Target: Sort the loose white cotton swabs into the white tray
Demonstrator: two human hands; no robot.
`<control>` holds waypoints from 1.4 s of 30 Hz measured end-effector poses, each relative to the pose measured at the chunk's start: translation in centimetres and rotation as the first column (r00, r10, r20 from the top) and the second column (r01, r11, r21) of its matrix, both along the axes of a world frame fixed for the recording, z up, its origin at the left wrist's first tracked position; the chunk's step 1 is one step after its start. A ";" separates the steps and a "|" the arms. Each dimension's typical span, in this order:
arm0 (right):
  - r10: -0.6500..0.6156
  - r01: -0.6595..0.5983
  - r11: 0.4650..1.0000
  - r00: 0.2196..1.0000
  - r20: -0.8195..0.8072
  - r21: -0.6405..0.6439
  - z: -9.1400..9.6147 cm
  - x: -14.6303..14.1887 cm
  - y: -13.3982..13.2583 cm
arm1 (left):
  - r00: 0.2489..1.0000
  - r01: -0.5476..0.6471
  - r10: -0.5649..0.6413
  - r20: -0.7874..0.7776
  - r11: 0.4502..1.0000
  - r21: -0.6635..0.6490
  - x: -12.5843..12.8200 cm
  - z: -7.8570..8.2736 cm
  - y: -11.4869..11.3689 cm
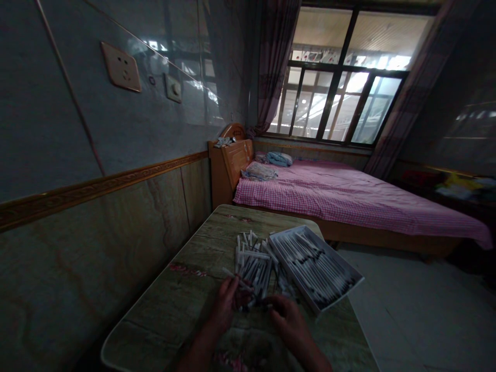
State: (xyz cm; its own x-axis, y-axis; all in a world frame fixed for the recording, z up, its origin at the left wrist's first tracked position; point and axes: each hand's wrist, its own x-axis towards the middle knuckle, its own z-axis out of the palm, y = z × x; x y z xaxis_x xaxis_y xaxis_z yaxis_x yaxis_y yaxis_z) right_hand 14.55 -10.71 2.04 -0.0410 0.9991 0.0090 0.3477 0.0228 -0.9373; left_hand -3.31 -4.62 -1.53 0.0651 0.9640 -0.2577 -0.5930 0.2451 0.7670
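Note:
My left hand (227, 302) and my right hand (289, 315) meet low on a small table (186, 289), fingers pinched together over a thin pen-like stick (251, 305) that runs between them. Just beyond the hands lies a loose pile of several white and dark sticks (253, 261). To the right of the pile sits a shallow white tray (315, 266) packed with several more sticks laid side by side. The light is dim and what each hand grips is hard to make out.
The table stands against a tiled wall (96, 206) on the left. A bed with a pink checked cover (349, 199) and a wooden headboard (228, 165) lies behind it. A barred window (341, 82) is at the back. Pale floor (418, 310) spreads to the right.

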 end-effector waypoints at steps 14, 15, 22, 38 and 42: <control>-0.156 0.149 0.973 0.987 0.026 0.178 -0.9 -1.4 1.2 | 0.953 -0.069 0.101 0.286 0.990 -0.119 -1.3 0.5 1.0; -0.200 0.176 0.960 0.975 0.093 0.216 -1.1 -1.2 1.2 | 0.939 -0.084 0.131 0.318 0.984 -0.157 -1.5 0.7 1.2; -0.283 0.123 0.931 0.835 0.471 0.342 -2.3 -0.9 0.4 | 0.965 -0.084 0.117 0.234 0.986 -0.145 -0.8 0.7 1.1; -0.199 0.018 0.974 0.550 0.811 0.226 -1.4 -0.7 3.4 | 0.981 -0.082 0.098 0.165 0.992 -0.100 -0.5 -0.2 1.3; -0.235 -0.006 0.955 0.591 0.772 0.295 -2.2 -0.7 3.1 | 0.984 -0.077 0.090 0.153 0.993 -0.091 -0.4 -0.1 1.2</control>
